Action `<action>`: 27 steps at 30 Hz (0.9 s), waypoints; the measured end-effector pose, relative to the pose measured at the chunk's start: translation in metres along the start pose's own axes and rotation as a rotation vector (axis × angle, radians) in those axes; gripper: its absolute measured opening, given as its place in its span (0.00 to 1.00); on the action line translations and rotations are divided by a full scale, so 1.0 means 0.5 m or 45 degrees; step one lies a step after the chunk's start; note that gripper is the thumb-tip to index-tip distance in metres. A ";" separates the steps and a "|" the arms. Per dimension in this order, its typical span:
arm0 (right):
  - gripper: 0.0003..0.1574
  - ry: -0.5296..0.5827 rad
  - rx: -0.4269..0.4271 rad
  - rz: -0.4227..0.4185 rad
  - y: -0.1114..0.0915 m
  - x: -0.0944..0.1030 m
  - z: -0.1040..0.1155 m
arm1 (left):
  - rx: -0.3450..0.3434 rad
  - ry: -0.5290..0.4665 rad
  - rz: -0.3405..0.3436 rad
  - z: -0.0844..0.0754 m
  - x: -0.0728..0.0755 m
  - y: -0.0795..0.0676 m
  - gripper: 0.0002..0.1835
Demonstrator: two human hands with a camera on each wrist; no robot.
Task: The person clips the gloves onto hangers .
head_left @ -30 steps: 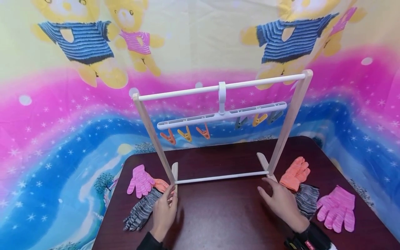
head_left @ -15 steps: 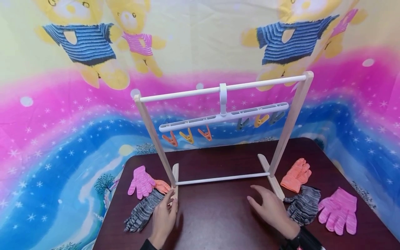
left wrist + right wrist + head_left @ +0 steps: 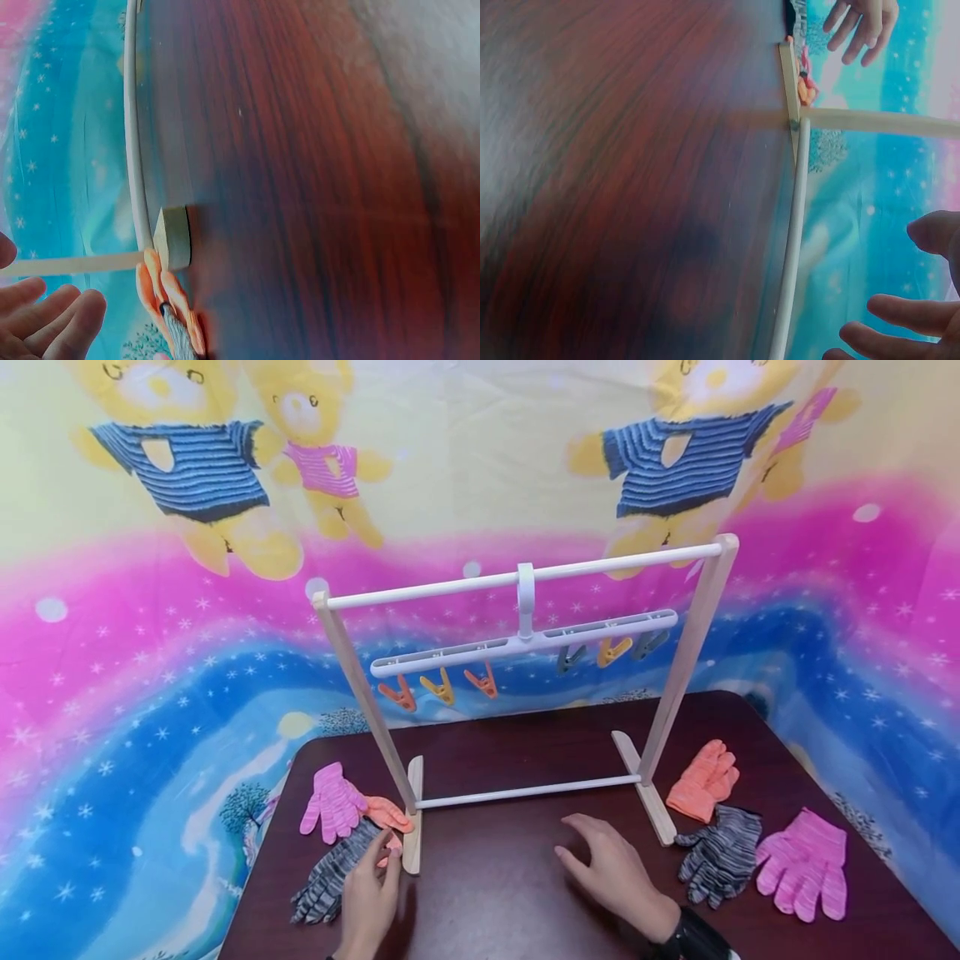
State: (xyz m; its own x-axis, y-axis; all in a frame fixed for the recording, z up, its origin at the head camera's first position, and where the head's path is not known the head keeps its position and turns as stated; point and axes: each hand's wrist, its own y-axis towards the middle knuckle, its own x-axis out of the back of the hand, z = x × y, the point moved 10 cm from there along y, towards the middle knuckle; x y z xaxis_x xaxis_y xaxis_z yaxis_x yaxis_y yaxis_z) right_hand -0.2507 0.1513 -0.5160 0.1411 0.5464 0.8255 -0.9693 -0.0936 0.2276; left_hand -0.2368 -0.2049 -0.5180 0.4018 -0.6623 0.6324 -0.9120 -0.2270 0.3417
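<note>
My left hand (image 3: pixel 371 893) is held with loosely bent fingers over the table's left side, beside a dark grey mottled glove (image 3: pixel 333 877) and an orange glove (image 3: pixel 386 814). In the left wrist view, its fingers (image 3: pixel 75 322) hold nothing. My right hand (image 3: pixel 611 872) hovers over the middle right of the table, thumb and fingers apart, with nothing in it. Between and beyond the hands stands a wooden rack (image 3: pixel 686 660) with white rods. A white hanger (image 3: pixel 525 642) hangs from its top rod, carrying several orange, yellow and grey-blue clothespins (image 3: pixel 439 687).
A pink glove (image 3: pixel 333 802) lies farther left. On the right side lie an orange glove (image 3: pixel 703 781), a dark grey mottled glove (image 3: pixel 722 856) and a pink glove (image 3: pixel 806 864). The rack's feet (image 3: pixel 660 814) rest on the dark table (image 3: pixel 510 893), with a printed bear curtain (image 3: pixel 465 460) behind.
My right hand has moved left, away from the rack's right foot. My left hand has drawn back from the left foot, towards me and slightly left. Rack and gloves stay in place.
</note>
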 end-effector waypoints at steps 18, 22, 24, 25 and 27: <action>0.25 -0.002 0.074 0.060 -0.009 -0.072 0.047 | 0.141 0.195 -0.048 0.053 0.054 0.016 0.19; 0.24 -0.001 0.112 0.071 -0.013 -0.081 0.060 | 0.146 0.231 -0.054 0.063 0.065 0.018 0.20; 0.25 -0.001 0.131 0.074 -0.016 -0.086 0.066 | 0.161 0.251 -0.050 0.069 0.069 0.018 0.21; 0.25 -0.001 0.141 0.078 -0.017 -0.089 0.069 | 0.174 0.259 -0.041 0.073 0.069 0.018 0.21; 0.25 0.006 0.166 0.093 -0.021 -0.095 0.076 | 0.199 0.274 -0.016 0.082 0.067 0.018 0.22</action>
State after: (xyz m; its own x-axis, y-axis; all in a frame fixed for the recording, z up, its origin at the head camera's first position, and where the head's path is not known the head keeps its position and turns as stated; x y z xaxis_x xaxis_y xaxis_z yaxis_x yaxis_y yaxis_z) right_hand -0.2395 0.0946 -0.5379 0.0701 0.5381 0.8399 -0.9425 -0.2400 0.2324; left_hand -0.2352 -0.2585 -0.5223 0.4063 -0.4953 0.7679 -0.9018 -0.3530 0.2494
